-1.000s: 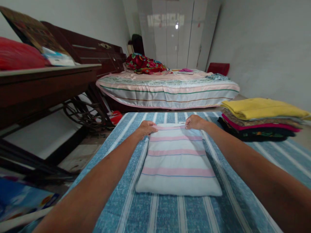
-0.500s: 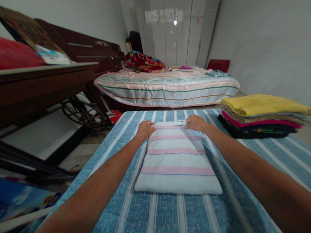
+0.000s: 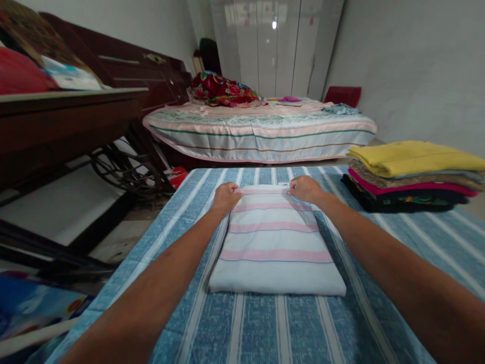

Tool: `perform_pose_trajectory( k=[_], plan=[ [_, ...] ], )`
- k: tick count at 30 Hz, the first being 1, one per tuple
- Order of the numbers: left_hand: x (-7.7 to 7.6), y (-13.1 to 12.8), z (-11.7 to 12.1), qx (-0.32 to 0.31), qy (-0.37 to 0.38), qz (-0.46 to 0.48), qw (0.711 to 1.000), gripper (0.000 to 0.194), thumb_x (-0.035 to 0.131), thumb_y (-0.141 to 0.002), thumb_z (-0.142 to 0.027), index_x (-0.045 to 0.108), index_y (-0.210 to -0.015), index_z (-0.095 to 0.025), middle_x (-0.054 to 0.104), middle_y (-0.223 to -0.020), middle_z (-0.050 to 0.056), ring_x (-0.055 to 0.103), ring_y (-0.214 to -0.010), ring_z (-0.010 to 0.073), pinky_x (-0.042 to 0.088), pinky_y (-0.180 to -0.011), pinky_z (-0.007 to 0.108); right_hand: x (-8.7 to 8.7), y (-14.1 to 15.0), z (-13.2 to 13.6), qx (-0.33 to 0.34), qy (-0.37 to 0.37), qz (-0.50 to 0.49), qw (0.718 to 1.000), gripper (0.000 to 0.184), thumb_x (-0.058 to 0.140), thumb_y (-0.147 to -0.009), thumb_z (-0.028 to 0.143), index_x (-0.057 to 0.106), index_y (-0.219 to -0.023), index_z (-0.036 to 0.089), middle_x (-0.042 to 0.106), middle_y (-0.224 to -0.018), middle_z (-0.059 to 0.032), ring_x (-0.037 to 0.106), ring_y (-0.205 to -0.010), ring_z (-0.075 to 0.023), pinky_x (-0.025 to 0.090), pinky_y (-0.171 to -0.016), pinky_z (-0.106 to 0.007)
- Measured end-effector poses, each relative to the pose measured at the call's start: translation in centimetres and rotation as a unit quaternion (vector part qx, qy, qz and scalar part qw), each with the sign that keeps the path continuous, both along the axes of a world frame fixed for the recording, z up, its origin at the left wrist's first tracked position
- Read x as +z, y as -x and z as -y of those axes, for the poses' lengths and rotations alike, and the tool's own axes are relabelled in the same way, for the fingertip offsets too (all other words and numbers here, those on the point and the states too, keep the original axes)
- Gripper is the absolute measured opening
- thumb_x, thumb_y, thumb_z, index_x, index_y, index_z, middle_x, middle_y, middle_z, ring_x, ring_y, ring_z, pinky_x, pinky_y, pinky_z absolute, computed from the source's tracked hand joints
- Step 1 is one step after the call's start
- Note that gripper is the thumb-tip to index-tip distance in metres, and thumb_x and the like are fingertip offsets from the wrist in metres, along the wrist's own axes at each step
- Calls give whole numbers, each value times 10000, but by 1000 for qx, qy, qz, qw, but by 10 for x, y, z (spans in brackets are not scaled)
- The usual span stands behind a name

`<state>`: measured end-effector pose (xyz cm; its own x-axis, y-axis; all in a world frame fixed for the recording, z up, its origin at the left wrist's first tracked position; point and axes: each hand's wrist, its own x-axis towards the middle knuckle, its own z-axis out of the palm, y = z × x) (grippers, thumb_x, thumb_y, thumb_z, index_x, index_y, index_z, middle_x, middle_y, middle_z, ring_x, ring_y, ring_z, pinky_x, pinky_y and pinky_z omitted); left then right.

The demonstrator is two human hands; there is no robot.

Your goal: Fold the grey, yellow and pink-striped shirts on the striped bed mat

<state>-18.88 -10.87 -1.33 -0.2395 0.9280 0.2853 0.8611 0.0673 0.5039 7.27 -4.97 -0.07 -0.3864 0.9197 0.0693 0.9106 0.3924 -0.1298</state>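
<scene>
A folded white garment with pink and blue stripes [image 3: 278,242], probably a shirt, lies flat on the blue striped bedspread [image 3: 261,328]. At its far left corner, my left hand [image 3: 226,196] pinches the cloth between thumb and fingers. My right hand [image 3: 303,189] has the far right corner in a similar pinch. The edge between the two hands looks straight, and a small pale label [image 3: 282,184] shows there. The thick folded edge faces me. The layers inside the fold are hidden.
A stack of folded clothes, yellow on top [image 3: 417,157], sits at the right. Beyond is another bed [image 3: 261,144] bearing a red floral quilt [image 3: 223,91]. On the left stand a wooden table [image 3: 68,114] and a metal wheel [image 3: 125,169]. A wardrobe [image 3: 265,55] closes the back.
Both hands keep their pinch on the garment's far corners. The whole view has shifted slightly, with the garment and bed appearing a little higher. The far edge appears to lie flatter.
</scene>
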Motion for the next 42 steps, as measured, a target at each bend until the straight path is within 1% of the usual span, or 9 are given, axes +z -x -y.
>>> perform_pose_trajectory(
  k=[9, 14, 17, 20, 23, 26, 28, 37, 42],
  plan=[
    [6, -5, 1, 27, 28, -75, 996, 261, 562, -686, -255, 665, -908, -163, 647, -798, 44, 591, -784, 208, 437, -712, 288, 4, 0, 3, 7, -20, 37, 999, 222, 579, -841, 423, 685, -863, 229, 689, -938, -38, 610, -905, -199, 440, -713, -248],
    [25, -38, 31, 8, 10, -238, 971, 313, 515, -768, -220, 604, -1055, -133, 572, -1110, 141, 520, -1071, 285, 436, -873, 370, 15, 2, 23, -8, -69, 45, 997, 252, 527, -893, 329, 631, -1021, 139, 635, -1061, -144, 566, -1010, -262, 422, -847, -343],
    [38, -64, 67, -75, 44, -257, 962, 300, 497, -810, -254, 606, -1061, -131, 519, -1232, 134, 478, -1151, 283, 400, -965, 387, 25, -2, 60, 21, -105, 5, 994, 273, 478, -919, 325, 611, -1052, 126, 602, -1100, -165, 531, -1056, -291, 393, -912, -398],
    [40, -81, 111, -167, 110, -224, 954, 354, 465, -846, -293, 573, -1150, -146, 430, -1385, 114, 389, -1278, 266, 314, -1062, 385, 26, -10, 119, 133, -90, -63, 985, 258, 445, -934, 350, 616, -1036, 185, 609, -1110, -104, 531, -1069, -241, 402, -937, -364],
    [29, -83, 146, -223, 166, -193, 941, 453, 413, -881, -332, 473, -1290, -146, 314, -1481, 124, 246, -1375, 264, 223, -1111, 424, 12, -20, 176, 261, -50, -120, 957, 417, 507, -891, 457, 545, -1195, 174, 511, -1295, -122, 428, -1226, -262, 355, -1012, -432],
    [15, -76, 162, -238, 209, -183, 931, 559, 325, -914, -431, 327, -1405, -163, 197, -1527, 127, 122, -1410, 270, 171, -1115, 485, -9, -29, 208, 281, -9, -91, 955, 761, 535, -794, 644, 429, -1340, 124, 361, -1426, -183, 248, -1345, -328, 254, -1070, -521],
    [10, -72, 165, -240, 229, -183, 925, 591, 274, -923, -471, 271, -1433, -172, 160, -1536, 122, 91, -1414, 267, 154, -1116, 492, -21, -32, 213, 272, 5, -66, 960, 839, 521, -783, 672, 360, -1395, 121, 297, -1462, -190, 200, -1364, -338, 235, -1077, -535],
    [21, -68, 194, -265, 186, -199, 925, 585, 413, -882, -471, 349, -1393, -193, 234, -1514, 127, 181, -1398, 256, 221, -1113, 455, -31, -32, 230, 255, -175, -5, 951, 474, 470, -865, 117, 434, -1337, 123, 438, -1378, -172, 347, -1304, -312, 334, -1041, -487],
    [12, -65, 216, -284, 125, -264, 913, 598, 504, -824, -248, 351, -1395, -158, 286, -1488, 151, 246, -1377, 273, 250, -1113, 460, -40, -28, 239, 209, -232, 33, 949, 430, 417, -853, 55, 480, -1277, 86, 514, -1293, -199, 460, -1212, -331, 417, -958, -470]
  ],
)
